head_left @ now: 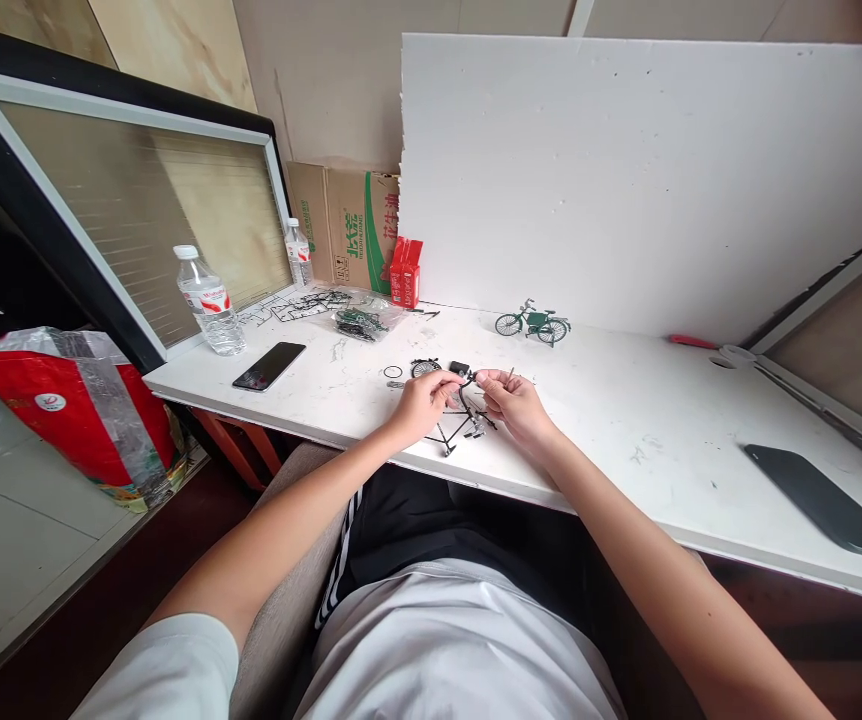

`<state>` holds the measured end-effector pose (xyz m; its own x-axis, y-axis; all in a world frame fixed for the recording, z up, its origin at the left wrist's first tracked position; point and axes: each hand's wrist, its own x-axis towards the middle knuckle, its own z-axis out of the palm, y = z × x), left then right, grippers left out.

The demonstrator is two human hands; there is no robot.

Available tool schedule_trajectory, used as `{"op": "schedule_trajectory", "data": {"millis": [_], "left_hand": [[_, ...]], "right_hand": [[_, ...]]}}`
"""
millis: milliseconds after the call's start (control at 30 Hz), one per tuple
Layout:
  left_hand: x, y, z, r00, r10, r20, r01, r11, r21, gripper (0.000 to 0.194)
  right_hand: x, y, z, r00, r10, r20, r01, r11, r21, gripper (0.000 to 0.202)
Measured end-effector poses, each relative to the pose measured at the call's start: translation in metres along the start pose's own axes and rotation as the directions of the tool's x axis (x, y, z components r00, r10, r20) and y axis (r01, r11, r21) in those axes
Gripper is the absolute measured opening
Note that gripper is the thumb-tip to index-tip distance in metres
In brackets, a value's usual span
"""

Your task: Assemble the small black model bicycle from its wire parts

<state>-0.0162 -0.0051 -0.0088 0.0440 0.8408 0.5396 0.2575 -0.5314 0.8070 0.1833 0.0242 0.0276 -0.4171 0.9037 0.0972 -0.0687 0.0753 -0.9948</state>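
White shirt (pixel 461 640) and dark shorts (pixel 416 520) fill the near side. Beyond, over the table's near edge, is a black model bicycle frame (pixel 465 403): thin, dark rods, one curved, with silvery bits low on its right. The right hand (pixel 515 402) pinches its far end between thumb and forefinger; the left hand (pixel 422 408) has its fingers curled in beside it, their grip unclear. Whether the frame touches the table (pixel 626 430) cannot be told. Just beyond lie a small black block (pixel 459 368), a spoked wheel (pixel 425 367) and a thin ring (pixel 393 372). Rightward, white tabletop stretches broadly to a dark slab (pixel 828 500); leftward, a phone (pixel 269 366) narrows the room. Farther off, a green model bicycle (pixel 533 322) stands before a white board (pixel 626 180).
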Motion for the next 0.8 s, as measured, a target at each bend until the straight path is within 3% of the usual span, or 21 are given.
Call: {"op": "schedule_trajectory", "data": {"millis": [800], "left_hand": [[-0.0006,0.007,-0.0007,0.999,0.029,-0.013,-0.028,0.995,0.095,0.022]], "right_hand": [[-0.0018,0.004,0.0009,0.999,-0.01,-0.045,0.006,0.996,-0.09,0.054]]}}
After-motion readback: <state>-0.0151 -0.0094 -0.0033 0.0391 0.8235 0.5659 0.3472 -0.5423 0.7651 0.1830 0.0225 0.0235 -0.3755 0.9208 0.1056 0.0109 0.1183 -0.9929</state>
